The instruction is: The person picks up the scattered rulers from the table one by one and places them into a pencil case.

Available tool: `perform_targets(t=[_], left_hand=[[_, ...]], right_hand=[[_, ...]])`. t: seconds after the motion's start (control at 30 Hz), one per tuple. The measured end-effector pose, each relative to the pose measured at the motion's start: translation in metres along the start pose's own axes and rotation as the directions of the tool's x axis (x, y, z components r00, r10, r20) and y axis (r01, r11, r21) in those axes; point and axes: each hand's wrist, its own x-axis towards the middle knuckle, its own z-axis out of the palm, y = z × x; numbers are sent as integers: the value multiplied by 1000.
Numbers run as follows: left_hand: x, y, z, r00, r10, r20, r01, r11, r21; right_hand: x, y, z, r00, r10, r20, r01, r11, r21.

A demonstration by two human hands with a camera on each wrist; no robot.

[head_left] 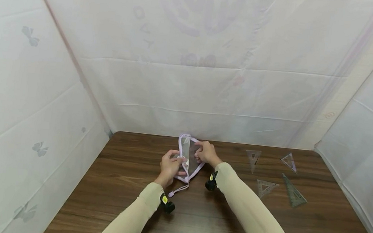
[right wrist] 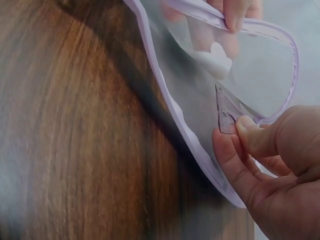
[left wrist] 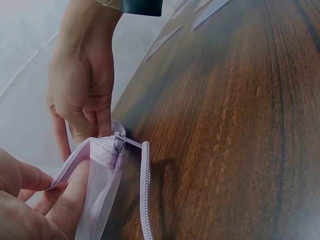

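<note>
Over the table (head_left: pixel 124 186) | your left hand (head_left: pixel 170 166) pinches the zipper pouch (head_left: pixel 189 158) edge | your right hand (head_left: pixel 205 152) pushes one clear triangle ruler (right wrist: pixel 227 112) inside | four triangle rulers (head_left: pixel 265 187) still wait nearby

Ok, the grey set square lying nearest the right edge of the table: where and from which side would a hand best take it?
Probably at its wide lower end, from the table's front right. The set square lies flat on the table, so fingers must catch an edge. Its narrow tip points toward the back; the wide end faces open wood, away from the other triangles. Both hands are holding the pouch.
</note>
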Motion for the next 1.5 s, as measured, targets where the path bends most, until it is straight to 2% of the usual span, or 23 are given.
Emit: perform_targets(t=[0.3,0.7,1.03,1.27,1.5], left_hand=[[0,1,0,1000,-7,0,7,1000,9],[-1,-1,1,1000,-13,-3,13,999,-29],[1,-2,0,1000,-9,4,9,1000,-22],[1,-2,0,1000,-11,-5,11,1000,-23],[1,-1,-2,1000,-16,4,16,999,-44]], right_hand=[[0,-5,6,999,39,3,-39,997,-64],[1,-4,8,999,44,11,-43,996,-76],[0,-13,6,995,99,-13,-100,990,-96],[-7,-16,1,999,41,-15,-43,991,-128],[-11,-15,-5,998,-13,-54,4,986,-165]])
